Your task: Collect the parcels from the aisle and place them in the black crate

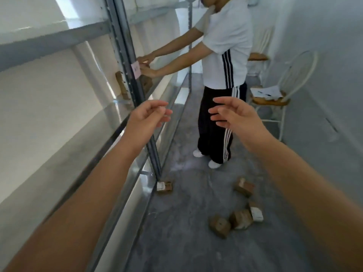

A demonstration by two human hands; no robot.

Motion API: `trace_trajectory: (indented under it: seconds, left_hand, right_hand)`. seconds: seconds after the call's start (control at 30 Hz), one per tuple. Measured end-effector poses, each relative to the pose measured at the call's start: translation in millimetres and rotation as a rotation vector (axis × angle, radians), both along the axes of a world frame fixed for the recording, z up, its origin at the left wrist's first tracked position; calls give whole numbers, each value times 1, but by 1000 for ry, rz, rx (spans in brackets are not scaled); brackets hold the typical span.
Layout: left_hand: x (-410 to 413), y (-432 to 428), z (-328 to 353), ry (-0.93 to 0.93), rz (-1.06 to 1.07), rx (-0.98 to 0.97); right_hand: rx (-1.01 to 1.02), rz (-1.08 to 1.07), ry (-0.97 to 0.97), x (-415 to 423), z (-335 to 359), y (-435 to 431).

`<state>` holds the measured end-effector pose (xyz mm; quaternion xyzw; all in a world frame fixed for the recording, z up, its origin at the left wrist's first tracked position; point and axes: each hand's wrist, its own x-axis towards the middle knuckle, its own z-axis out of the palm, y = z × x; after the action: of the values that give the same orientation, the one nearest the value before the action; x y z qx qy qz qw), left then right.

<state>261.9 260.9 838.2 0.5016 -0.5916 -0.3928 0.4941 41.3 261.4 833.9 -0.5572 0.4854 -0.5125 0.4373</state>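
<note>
Several small brown cardboard parcels lie on the grey aisle floor. One parcel (165, 187) sits against the foot of the shelf post. Another parcel (244, 187) lies further right, and a cluster of three parcels (240, 219) lies nearer to me. My left hand (146, 119) and my right hand (234, 114) are both stretched out in front at chest height, fingers relaxed and holding nothing, well above the parcels. No black crate is in view.
A metal shelving rack (125, 61) runs along the left side. Another person (224, 79) stands in the aisle ahead, handling brown parcels (146, 82) on the shelf. A white chair (275, 99) with papers stands by the right wall.
</note>
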Motion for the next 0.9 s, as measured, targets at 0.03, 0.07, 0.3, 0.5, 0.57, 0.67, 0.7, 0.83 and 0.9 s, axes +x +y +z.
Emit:
trace_trajectory:
  seconds: [0.03, 0.07, 0.3, 0.5, 0.57, 0.67, 0.7, 0.83, 0.9]
  left_hand:
    - [-12, -14, -6, -1, -49, 7]
    - [-26, -28, -13, -3, -94, 17]
    - [-134, -109, -57, -21, -320, 87]
    - [-216, -176, -92, 0, -268, 185]
    - [-239, -195, -117, -16, -290, 235]
    - [-265, -222, -167, -33, -318, 347]
    - [-271, -229, -187, -27, -318, 390]
    - [-290, -258, -291, -40, -363, 501]
    - [-297, -267, -356, -39, -389, 541]
  right_hand:
    - [23, -44, 2, -14, -7, -2]
    - [48, -88, 3, -29, -15, -5]
    - [115, -279, -1, -131, -52, -44]
    - [190, -235, 81, -205, -87, -114]
    - [238, -221, 88, -224, -108, -136]
    - [329, -249, 67, -242, -153, -163]
    - [361, -261, 49, -247, -172, -170]
    - [463, -346, 10, -267, -269, -187]
    - [515, -386, -19, -277, -333, -190]
